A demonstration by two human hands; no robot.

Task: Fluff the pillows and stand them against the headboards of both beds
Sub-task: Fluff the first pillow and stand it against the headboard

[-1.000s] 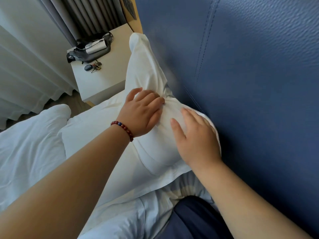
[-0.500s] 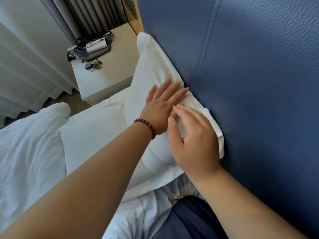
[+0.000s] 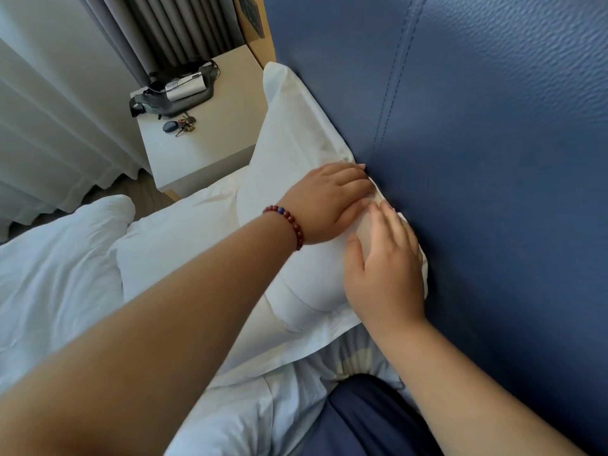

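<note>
Nearest the camera, two bare forearms reach over the bed (image 3: pixel 49 291) toward the blue padded headboard (image 3: pixel 493 192). The right hand (image 3: pixel 383 274) lies flat on the white pillow (image 3: pixel 296 153), its fingers spread and its grip closed on nothing, the palm pressing the pillow's near end just beside the headboard. The left hand (image 3: pixel 332 199), with a bracelet (image 3: pixel 289 225) of dark red beads at the wrist, rests a little farther along the same pillow, fingers extended and close together, their tips at the seam where pillow and headboard meet; it too pinches nothing. The pillow stands on its long edge, leaning against the headboard, its far corner rising along the blue padding. A second white pillow (image 3: pixel 171 238) lies flat on the bed, away from the headboard, touching the standing one. Beyond the pillow's far end, beside the headboard, a pale table (image 3: pixel 204 149) carries a grey pouch (image 3: pixel 174 93) and a bunch of keys (image 3: pixel 182 125).
</note>
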